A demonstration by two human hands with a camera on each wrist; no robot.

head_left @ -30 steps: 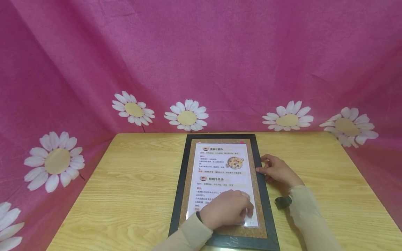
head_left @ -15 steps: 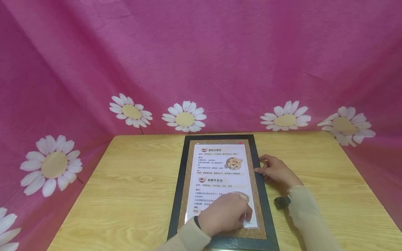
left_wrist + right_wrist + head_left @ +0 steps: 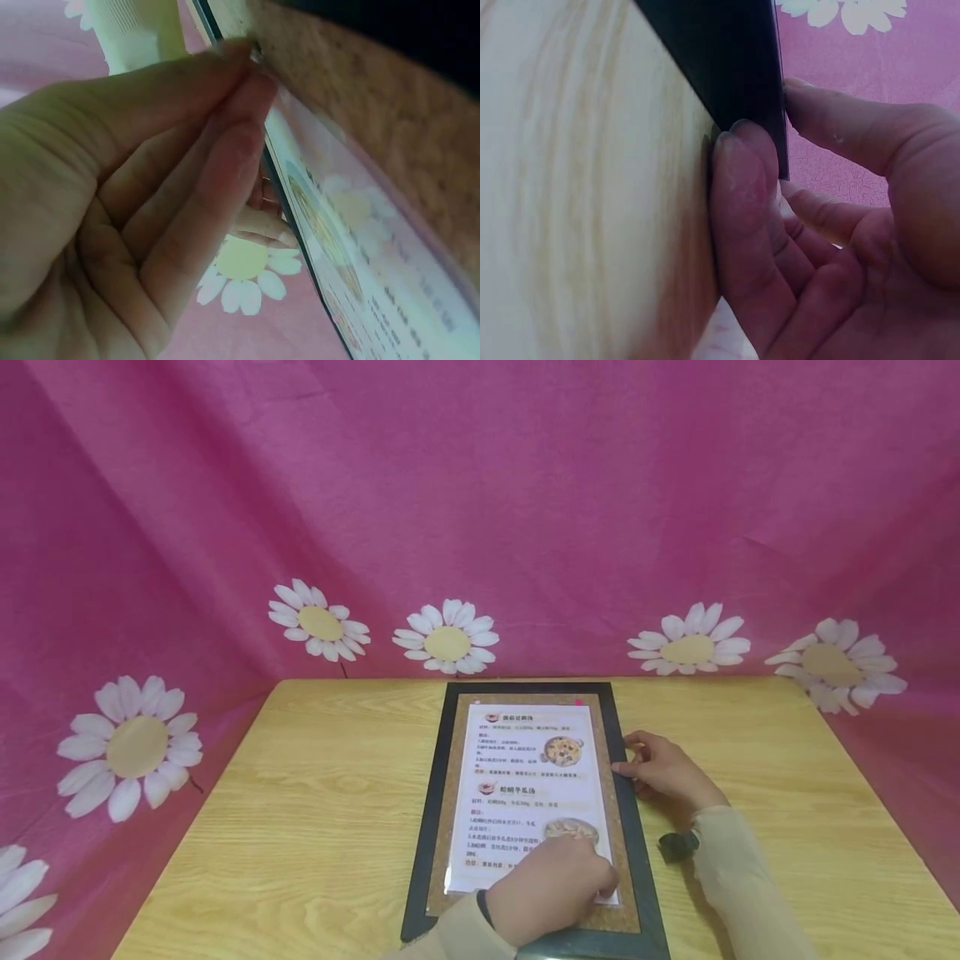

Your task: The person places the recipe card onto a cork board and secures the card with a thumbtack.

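A framed cork board (image 3: 613,917) lies on the table, bearing a printed recipe sheet (image 3: 510,756). A pale pin (image 3: 477,702) and a pink pin (image 3: 578,702) sit at the sheet's top corners. My left hand (image 3: 551,889) is at the sheet's lower right corner. In the left wrist view its thumb and fingertips pinch something tiny by the cork (image 3: 390,67), probably a push pin, almost wholly hidden. My right hand (image 3: 667,777) holds the board's right edge. In the right wrist view its thumb touches the black frame's (image 3: 727,60) face, while curled fingers press its side.
The pale wooden table (image 3: 322,810) extends on both sides of the board. Behind it hangs a pink curtain (image 3: 525,510) with white daisies. A dark camera (image 3: 678,847) sits at my right wrist, and a dark band (image 3: 482,906) circles the left.
My left hand has shifted toward the sheet's lower right corner, uncovering more of the lower bowl picture and text. The right hand stays at the board's edge.
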